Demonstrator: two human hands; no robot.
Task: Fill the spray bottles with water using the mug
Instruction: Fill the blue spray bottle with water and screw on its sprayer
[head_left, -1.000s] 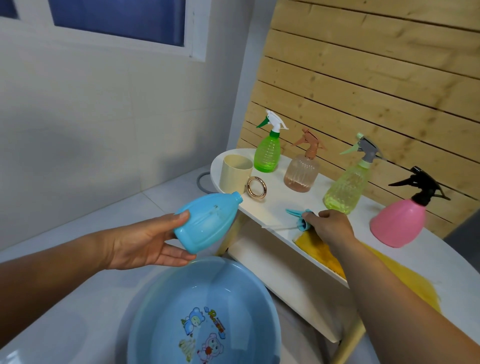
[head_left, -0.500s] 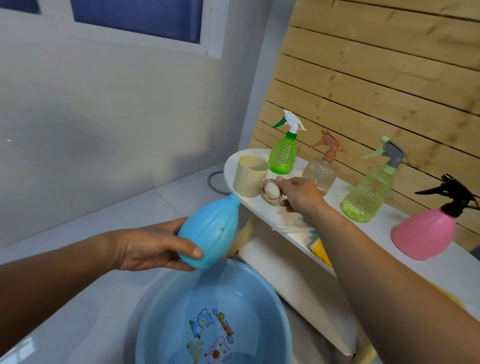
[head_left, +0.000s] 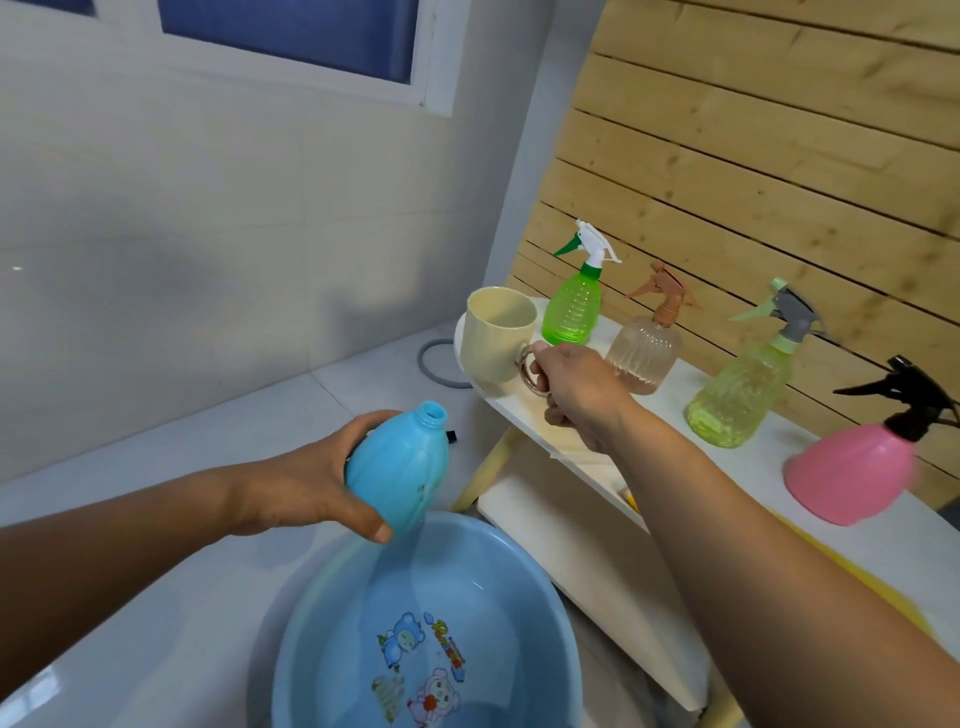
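Note:
My left hand (head_left: 317, 480) grips a blue spray bottle (head_left: 402, 467) with no spray head, its open neck pointing up, above a blue basin (head_left: 332, 597) of water. My right hand (head_left: 579, 397) holds the gold ring handle of a cream mug (head_left: 496, 338), which is tilted at the left end of the white table (head_left: 524, 410). On the table stand a green bottle (head_left: 571, 309), a clear peach bottle (head_left: 644, 351), a yellow-green bottle (head_left: 743, 392) and a pink bottle (head_left: 852, 473), all with spray heads on.
A wooden slat wall (head_left: 753, 156) backs the table. A yellow cloth (head_left: 852, 582) lies on the table behind my right arm. A lower white shelf (head_left: 576, 556) sits under the tabletop. A grey hose loop (head_left: 434, 364) lies on the tiled floor by the white wall.
My right hand left the blue spray head on the table, reached left to the mug and took its handle, tipping it. My left hand turned the blue bottle upright over the basin.

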